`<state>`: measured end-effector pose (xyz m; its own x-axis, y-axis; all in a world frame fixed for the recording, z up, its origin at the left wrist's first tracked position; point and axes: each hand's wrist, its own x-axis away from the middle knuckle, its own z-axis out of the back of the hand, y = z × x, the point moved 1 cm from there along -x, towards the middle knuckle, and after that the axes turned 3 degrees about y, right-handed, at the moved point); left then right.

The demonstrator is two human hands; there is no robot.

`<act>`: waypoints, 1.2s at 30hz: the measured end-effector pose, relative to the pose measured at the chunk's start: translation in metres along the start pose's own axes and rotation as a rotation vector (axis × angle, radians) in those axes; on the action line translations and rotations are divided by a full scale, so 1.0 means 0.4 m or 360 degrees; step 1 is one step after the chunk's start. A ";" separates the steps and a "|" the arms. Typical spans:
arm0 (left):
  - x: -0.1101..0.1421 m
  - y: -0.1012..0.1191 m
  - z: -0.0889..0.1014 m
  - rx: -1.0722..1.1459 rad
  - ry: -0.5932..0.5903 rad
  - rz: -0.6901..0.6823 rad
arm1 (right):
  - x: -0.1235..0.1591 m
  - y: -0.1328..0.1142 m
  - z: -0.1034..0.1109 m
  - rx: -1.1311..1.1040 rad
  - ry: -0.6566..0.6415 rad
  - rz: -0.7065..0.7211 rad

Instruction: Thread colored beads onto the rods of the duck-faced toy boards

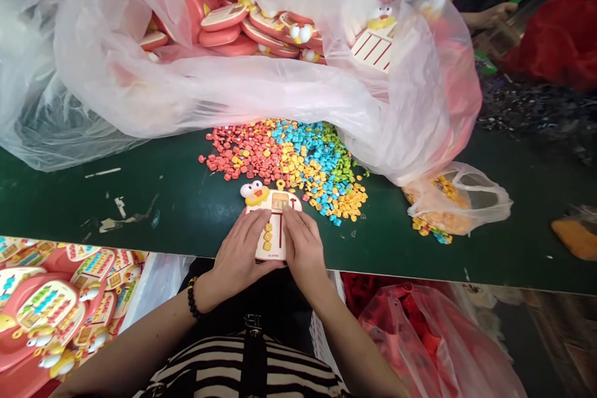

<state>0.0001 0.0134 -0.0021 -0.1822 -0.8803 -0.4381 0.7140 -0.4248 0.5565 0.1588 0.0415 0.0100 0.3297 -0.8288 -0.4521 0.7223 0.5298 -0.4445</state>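
A dark green surface [177, 199] runs across a crowded workroom. Toys with coloured keys [51, 305] fill the space below and left of a white toy board [275, 247], and pale scraps [120, 206] litter the surface to its left. Beyond the toy board sprawls a large plastic bag [261, 87] of red-backed toys [224, 37], its folds draped over the far edge of small coloured pieces [261, 158]. The toy board sits at the surface's near edge, the left hand's [247, 239] grip closed around its left side. The right hand [306, 242] covers its right side, fingers together; whether that grip pinches anything is hidden. Below and right, a bag [429, 336] bulges with red parts; farther right lies a small bag [466, 214], and beyond, a co-worker's hand [504, 14].
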 end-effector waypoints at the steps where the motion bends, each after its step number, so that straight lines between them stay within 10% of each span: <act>1: 0.000 -0.001 -0.001 0.0010 0.0013 0.0009 | 0.000 -0.010 -0.007 -0.0061 -0.0011 0.0000; 10: -0.005 -0.007 0.000 0.0116 -0.0087 0.0080 | -0.049 -0.039 0.011 -0.0463 -0.0162 -0.0003; 16: -0.017 -0.008 0.015 0.0166 -0.0207 0.0080 | -0.060 0.070 0.085 0.0119 0.0341 -0.0271; 36: -0.025 0.015 0.021 -0.0095 -0.0338 -0.0072 | -0.144 0.216 0.105 0.0627 -0.0118 -0.0326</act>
<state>0.0005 0.0180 0.0113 -0.3489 -0.8880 -0.2996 0.7396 -0.4573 0.4939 0.2278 0.1276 0.0299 0.1881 -0.9277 -0.3224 0.9489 0.2564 -0.1842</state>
